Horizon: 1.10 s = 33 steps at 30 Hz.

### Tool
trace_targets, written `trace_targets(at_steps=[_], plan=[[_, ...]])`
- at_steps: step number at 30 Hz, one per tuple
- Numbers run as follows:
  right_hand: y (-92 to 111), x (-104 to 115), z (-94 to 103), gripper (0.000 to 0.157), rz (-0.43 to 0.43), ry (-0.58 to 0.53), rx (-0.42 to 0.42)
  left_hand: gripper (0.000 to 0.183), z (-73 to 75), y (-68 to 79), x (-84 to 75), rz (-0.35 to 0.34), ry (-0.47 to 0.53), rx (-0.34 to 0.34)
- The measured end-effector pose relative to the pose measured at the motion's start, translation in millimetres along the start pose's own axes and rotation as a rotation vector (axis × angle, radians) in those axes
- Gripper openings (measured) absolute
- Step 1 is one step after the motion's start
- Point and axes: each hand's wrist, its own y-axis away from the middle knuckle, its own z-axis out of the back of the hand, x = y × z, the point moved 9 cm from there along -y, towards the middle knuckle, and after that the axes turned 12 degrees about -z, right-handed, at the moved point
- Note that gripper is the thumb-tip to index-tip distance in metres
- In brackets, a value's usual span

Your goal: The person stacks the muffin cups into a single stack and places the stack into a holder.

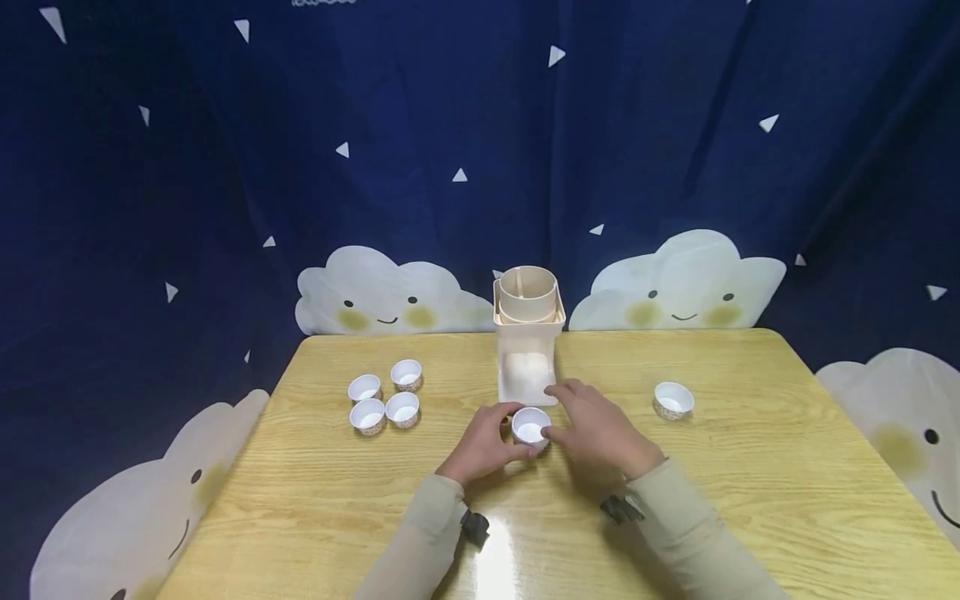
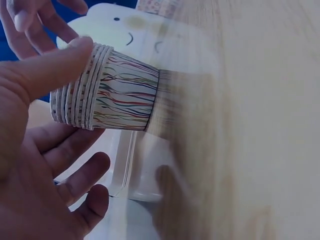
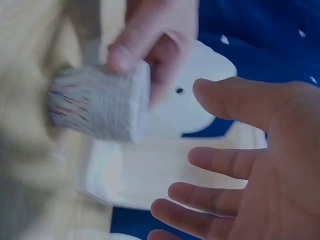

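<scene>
A nested stack of small paper baking cups with a wavy multicoloured pattern and white insides stands upright at the middle of the table in the head view. My left hand grips it from the left, thumb on the near side and fingers round the far side. To its right is my right hand. In the right wrist view the right hand's fingers are spread apart from the stack, holding nothing. Just behind the stack stands a beige plastic stand with a round cylinder on top and a flat base.
Several white-lined paper cups stand grouped on the left of the wooden table. One more cup stands on the right. A dark blue curtain with clouds and triangles hangs behind the table.
</scene>
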Motion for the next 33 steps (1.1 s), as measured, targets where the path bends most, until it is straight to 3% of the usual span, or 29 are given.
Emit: trace_targets(at_steps=[8, 17, 24, 33], plan=[[1.3, -26.1, 49.4, 0.060, -0.052, -0.055, -0.060, 0.060, 0.5, 0.8, 3.2, 0.024, 0.020, -0.010], [3.6, -57.0, 81.1, 0.062, -0.133, -0.104, -0.053, 0.061, 0.0, 1.7, 3.4, 0.043, 0.061, -0.016], [8.6, -76.4, 93.2, 0.065, -0.163, -0.118, -0.057, 0.062, -0.9, 1.4, 4.1, 0.045, 0.035, -0.009], [13.0, -96.4, 91.5, 0.068, -0.196, -0.088, -0.049, 0.060, -2.4, 0.7, 2.6, 0.024, 0.026, -0.013]])
